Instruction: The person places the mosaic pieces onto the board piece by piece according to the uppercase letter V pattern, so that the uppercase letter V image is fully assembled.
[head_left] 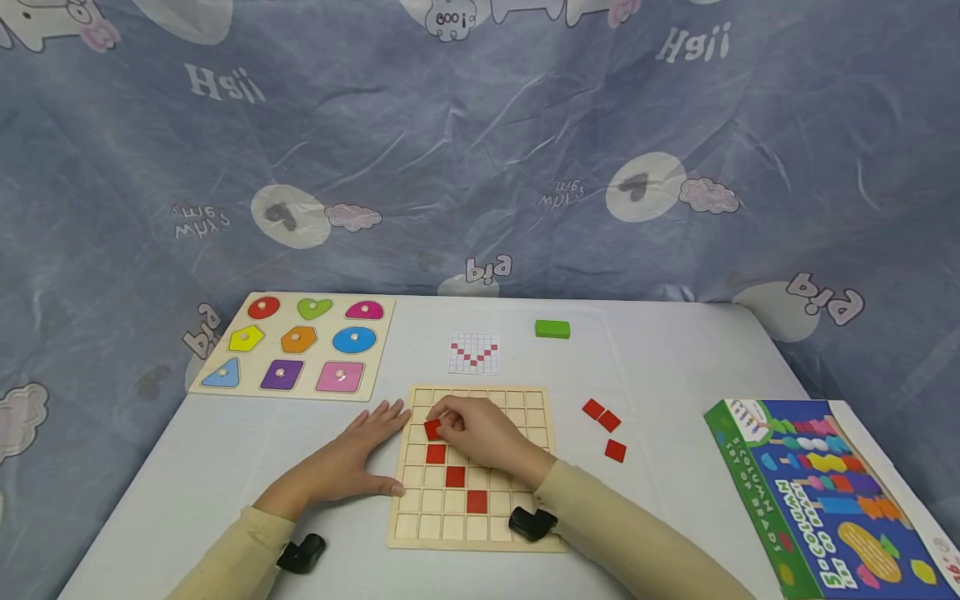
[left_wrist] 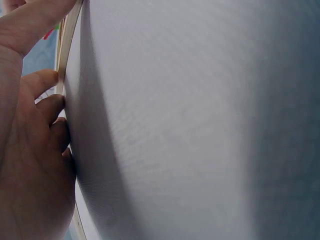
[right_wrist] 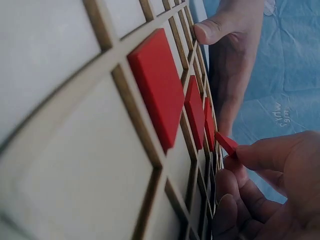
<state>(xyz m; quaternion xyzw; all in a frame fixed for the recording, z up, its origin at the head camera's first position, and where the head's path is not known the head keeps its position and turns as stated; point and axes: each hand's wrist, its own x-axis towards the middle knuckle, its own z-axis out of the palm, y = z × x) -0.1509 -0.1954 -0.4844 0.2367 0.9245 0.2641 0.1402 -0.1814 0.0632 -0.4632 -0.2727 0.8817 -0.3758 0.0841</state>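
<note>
A wooden grid board (head_left: 430, 527) lies on the white table. My right hand (head_left: 483, 433) is over its upper left part and pinches a red square tile (head_left: 432, 430) between thumb and fingers. In the right wrist view the pinched tile (right_wrist: 227, 144) is tilted, one edge at the grid. Three other red tiles sit in cells: one (head_left: 436, 454) just below the held tile, then one (head_left: 455, 477) and another (head_left: 476, 502) stepping down to the right. My left hand (head_left: 352, 462), fingers extended, touches the board's left edge with its fingertips and thumb.
Three loose red tiles (head_left: 615, 451) lie right of the board. Behind it are a pattern card (head_left: 474, 367) with a red V of squares and a green block (head_left: 552, 329). A shape puzzle (head_left: 318, 383) occupies the back left; a colourful box (head_left: 817, 500) stands at right.
</note>
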